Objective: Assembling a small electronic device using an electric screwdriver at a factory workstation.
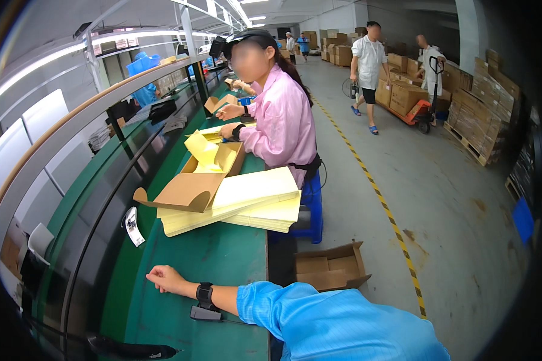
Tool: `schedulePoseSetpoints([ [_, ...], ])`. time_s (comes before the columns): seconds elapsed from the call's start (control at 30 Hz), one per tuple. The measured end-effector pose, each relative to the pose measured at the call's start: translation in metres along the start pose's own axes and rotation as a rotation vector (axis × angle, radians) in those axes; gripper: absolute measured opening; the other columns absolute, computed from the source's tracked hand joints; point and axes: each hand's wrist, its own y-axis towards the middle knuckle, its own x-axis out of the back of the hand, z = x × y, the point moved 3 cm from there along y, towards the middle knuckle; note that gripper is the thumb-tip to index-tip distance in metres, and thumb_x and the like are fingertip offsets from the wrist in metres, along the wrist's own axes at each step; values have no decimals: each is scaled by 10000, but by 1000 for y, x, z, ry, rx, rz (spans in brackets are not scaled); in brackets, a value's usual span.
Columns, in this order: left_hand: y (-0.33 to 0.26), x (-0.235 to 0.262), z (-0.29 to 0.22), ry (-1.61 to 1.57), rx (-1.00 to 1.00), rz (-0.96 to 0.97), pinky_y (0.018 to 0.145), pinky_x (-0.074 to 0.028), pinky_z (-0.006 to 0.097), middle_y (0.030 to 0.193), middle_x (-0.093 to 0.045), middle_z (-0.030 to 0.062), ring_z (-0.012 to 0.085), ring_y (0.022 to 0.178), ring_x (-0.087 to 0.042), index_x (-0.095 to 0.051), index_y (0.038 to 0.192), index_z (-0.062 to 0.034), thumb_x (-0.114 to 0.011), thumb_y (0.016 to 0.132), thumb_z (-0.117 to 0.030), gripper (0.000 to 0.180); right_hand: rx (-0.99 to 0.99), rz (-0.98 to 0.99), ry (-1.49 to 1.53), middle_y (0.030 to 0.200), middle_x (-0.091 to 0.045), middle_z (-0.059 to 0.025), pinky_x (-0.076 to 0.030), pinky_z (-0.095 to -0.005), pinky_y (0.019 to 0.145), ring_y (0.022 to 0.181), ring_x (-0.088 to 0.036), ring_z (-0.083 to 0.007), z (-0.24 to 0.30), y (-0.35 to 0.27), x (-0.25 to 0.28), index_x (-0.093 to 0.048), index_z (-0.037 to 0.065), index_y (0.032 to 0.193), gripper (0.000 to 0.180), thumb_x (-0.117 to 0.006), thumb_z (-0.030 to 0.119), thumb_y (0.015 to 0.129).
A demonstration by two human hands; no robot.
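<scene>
Workbench [223, 265], green, runs from 6 toward 12 o'clock. Left hand [165, 280] at 7 o'clock rests on it, fingers curled into a loose fist, grasping nothing visible; black wristband [205, 293] on the wrist, blue sleeve [319, 322] behind. Right hand out of view. At 10 o'clock of the hand, small white label [133, 225]. At 12 o'clock, brown carton [190, 189] on yellow sheet stack [253, 201]. Further right, co-worker in pink coat [286, 123]; open box [331, 274] on floor.
</scene>
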Motion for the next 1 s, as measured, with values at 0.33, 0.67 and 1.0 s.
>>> schedulePoseSetpoints([
  [0.33, 10, 14, 17, 46, -22, -13, 623, -457, 272, 857, -576, 116, 186, 726, -546, -431, 852, -99, -580, 787, -48, 170, -6, 4, -26, 582, -509, -9, -368, -192, 391, 448, -483, -64, 4, 1, 1, -510, 45, 772, 246, -522, 282, 837],
  [0.67, 6, 1, 5, 14, -25, 28, 623, -460, 274, 881, -574, 149, 203, 724, -545, -426, 841, -98, -565, 787, -21, 168, -37, 15, -2, 589, -513, -7, -369, -189, 411, 449, -474, -62, 0, 0, 0, -518, 42, 794, 222, -523, 259, 843],
  [1.0, 3, 2, 4, -10, 3, 8, 644, -452, 259, 880, -572, 142, 188, 726, -545, -421, 824, -93, -539, 790, 32, 176, -60, -2, -44, 616, -519, -7, -402, -193, 424, 492, -497, -68, 0, -1, 3, -533, 33, 827, 214, -519, 246, 840],
])
